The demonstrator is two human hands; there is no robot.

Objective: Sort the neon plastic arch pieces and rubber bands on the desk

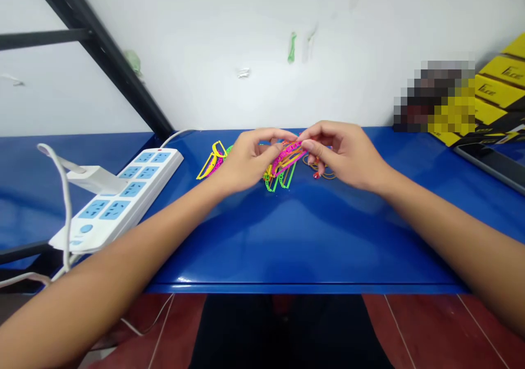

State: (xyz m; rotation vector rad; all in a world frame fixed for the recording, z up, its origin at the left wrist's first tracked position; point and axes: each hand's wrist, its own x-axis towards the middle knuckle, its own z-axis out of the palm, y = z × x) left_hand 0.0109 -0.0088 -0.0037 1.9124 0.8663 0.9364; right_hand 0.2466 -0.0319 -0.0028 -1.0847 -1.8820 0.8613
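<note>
Over the back middle of the blue table (283, 238), both my hands hold a bright pink plastic piece (289, 153) with a curved openwork edge and a straight bar. My left hand (254, 158) pinches its left side between thumb and fingers. On its upper right end, the thumb and fingertips of my right hand (344, 153) are closed. Similar green pieces (287, 179) lie just below it, with orange and yellow ones partly hidden. Yellow pieces (208, 165) lie left of my left hand. A thin brown cord (328, 176) with a red bead (316, 175) sits under my right hand.
A white power strip (135, 194) with a plugged-in white adapter (96, 180) and cable lies on the left. On the right are stacked yellow and black boxes (492, 90) and a dark phone (492, 167). A white wall (197, 46) closes the back.
</note>
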